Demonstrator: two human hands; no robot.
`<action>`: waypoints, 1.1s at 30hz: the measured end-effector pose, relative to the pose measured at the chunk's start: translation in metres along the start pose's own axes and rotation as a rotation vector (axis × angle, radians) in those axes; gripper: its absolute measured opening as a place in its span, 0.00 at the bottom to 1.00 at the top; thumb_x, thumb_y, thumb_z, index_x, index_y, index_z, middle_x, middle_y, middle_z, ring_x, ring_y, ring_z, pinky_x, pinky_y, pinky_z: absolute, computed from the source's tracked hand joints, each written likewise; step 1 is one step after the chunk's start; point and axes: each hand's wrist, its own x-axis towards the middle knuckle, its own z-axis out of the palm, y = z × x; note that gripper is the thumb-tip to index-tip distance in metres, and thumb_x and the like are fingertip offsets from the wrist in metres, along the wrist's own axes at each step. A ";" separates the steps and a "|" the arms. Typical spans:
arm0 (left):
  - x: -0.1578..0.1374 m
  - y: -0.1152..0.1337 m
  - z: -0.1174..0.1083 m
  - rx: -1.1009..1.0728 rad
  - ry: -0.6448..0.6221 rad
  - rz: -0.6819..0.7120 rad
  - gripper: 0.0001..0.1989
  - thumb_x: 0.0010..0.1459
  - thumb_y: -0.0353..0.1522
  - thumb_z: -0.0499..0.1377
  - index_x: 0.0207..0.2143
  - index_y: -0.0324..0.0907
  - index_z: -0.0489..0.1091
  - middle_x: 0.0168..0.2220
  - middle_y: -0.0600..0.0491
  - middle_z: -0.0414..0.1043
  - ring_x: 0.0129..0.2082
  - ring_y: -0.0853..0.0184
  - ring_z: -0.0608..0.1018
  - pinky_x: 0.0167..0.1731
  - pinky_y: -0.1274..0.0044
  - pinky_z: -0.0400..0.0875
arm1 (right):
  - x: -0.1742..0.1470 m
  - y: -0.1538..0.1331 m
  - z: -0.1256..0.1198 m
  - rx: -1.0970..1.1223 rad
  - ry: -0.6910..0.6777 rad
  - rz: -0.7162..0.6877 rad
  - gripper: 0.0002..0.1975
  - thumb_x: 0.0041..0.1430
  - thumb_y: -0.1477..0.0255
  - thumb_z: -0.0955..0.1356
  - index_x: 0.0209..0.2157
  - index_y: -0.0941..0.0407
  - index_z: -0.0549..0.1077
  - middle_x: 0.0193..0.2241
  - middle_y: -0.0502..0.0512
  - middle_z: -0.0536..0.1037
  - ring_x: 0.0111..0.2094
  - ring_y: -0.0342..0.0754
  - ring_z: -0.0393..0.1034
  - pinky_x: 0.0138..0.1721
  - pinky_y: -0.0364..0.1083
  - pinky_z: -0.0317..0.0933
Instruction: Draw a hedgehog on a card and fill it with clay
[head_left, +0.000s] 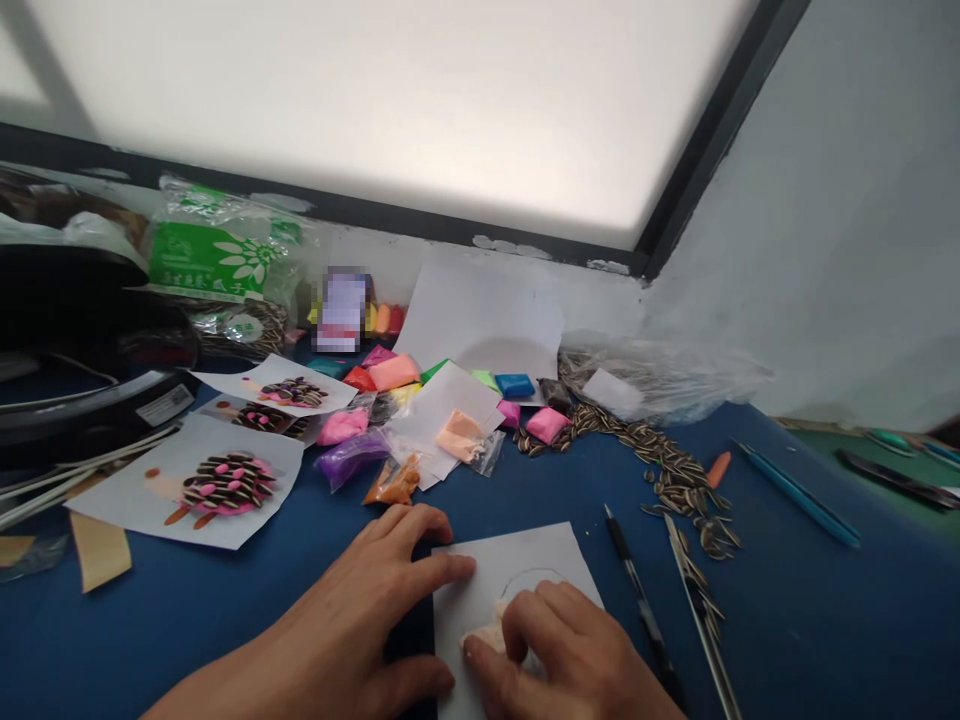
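A white sheet of paper [517, 545] lies on the blue table in front of me, with a curved pencil-like line drawn on it. My left hand [360, 600] rests at its left edge, thumb and fingers apart, the index fingertip on the paper. On the sheet is a flattened piece of cream modelling clay [485, 637]. The curled fingers and thumb of my right hand [559, 645] press on this clay and hide part of it and of the drawn line.
A pen [634, 570] and a slim metal tool [701, 620] lie to the right, near scattered sunflower seeds [667, 460] and blue tweezers [799, 490]. Picture sheets [255, 500] of a seed hedgehog lie left. Coloured clay packets [394, 372] and a seed bag [225, 250] are behind.
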 end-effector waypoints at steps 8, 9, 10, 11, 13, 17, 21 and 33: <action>0.000 -0.003 0.003 0.001 0.023 0.000 0.36 0.47 0.23 0.70 0.58 0.57 0.73 0.61 0.51 0.66 0.61 0.49 0.69 0.61 0.57 0.66 | 0.005 0.003 -0.020 -0.087 -0.207 -0.171 0.11 0.66 0.83 0.63 0.37 0.59 0.76 0.22 0.49 0.71 0.21 0.46 0.61 0.23 0.47 0.53; 0.000 -0.003 0.003 0.000 0.021 0.001 0.36 0.47 0.23 0.70 0.58 0.57 0.73 0.62 0.51 0.66 0.61 0.48 0.69 0.61 0.57 0.66 | 0.004 0.002 -0.020 -0.086 -0.222 -0.168 0.11 0.66 0.83 0.63 0.37 0.59 0.76 0.22 0.50 0.72 0.21 0.46 0.61 0.23 0.47 0.54; 0.000 -0.003 0.003 -0.001 0.021 0.006 0.36 0.47 0.23 0.70 0.58 0.57 0.73 0.62 0.51 0.66 0.62 0.48 0.69 0.62 0.56 0.66 | 0.004 0.002 -0.018 -0.080 -0.217 -0.159 0.11 0.67 0.83 0.63 0.37 0.58 0.76 0.22 0.50 0.72 0.21 0.46 0.61 0.23 0.47 0.54; -0.001 -0.003 0.004 -0.002 0.020 0.010 0.36 0.47 0.24 0.71 0.58 0.57 0.73 0.62 0.50 0.66 0.62 0.48 0.69 0.62 0.56 0.66 | 0.003 0.002 -0.017 -0.068 -0.188 -0.144 0.13 0.68 0.82 0.62 0.36 0.58 0.76 0.22 0.49 0.71 0.21 0.46 0.61 0.22 0.47 0.53; -0.001 -0.004 0.004 -0.003 0.035 0.017 0.36 0.47 0.24 0.71 0.58 0.57 0.73 0.63 0.50 0.65 0.61 0.48 0.69 0.61 0.57 0.67 | 0.002 0.002 -0.015 -0.025 -0.083 -0.095 0.16 0.71 0.80 0.59 0.34 0.57 0.76 0.20 0.49 0.69 0.19 0.46 0.59 0.21 0.47 0.51; -0.003 -0.003 0.004 0.008 0.064 0.018 0.35 0.48 0.25 0.72 0.58 0.58 0.73 0.62 0.51 0.67 0.61 0.48 0.70 0.61 0.58 0.68 | 0.003 0.004 -0.018 0.004 -0.147 -0.079 0.12 0.70 0.79 0.62 0.40 0.57 0.77 0.22 0.49 0.72 0.22 0.45 0.62 0.24 0.45 0.55; -0.004 -0.004 0.004 0.009 0.058 0.008 0.37 0.47 0.23 0.71 0.58 0.59 0.73 0.63 0.52 0.66 0.62 0.49 0.70 0.61 0.59 0.67 | 0.002 0.002 -0.011 -0.069 -0.169 -0.089 0.14 0.68 0.80 0.60 0.36 0.55 0.75 0.22 0.49 0.70 0.21 0.46 0.60 0.24 0.47 0.53; -0.002 -0.002 0.005 0.015 0.050 0.004 0.37 0.46 0.23 0.71 0.58 0.58 0.73 0.62 0.51 0.67 0.62 0.47 0.69 0.60 0.57 0.68 | -0.008 0.003 0.000 -0.007 -0.070 -0.044 0.17 0.75 0.69 0.57 0.35 0.54 0.74 0.23 0.49 0.66 0.21 0.46 0.56 0.24 0.47 0.50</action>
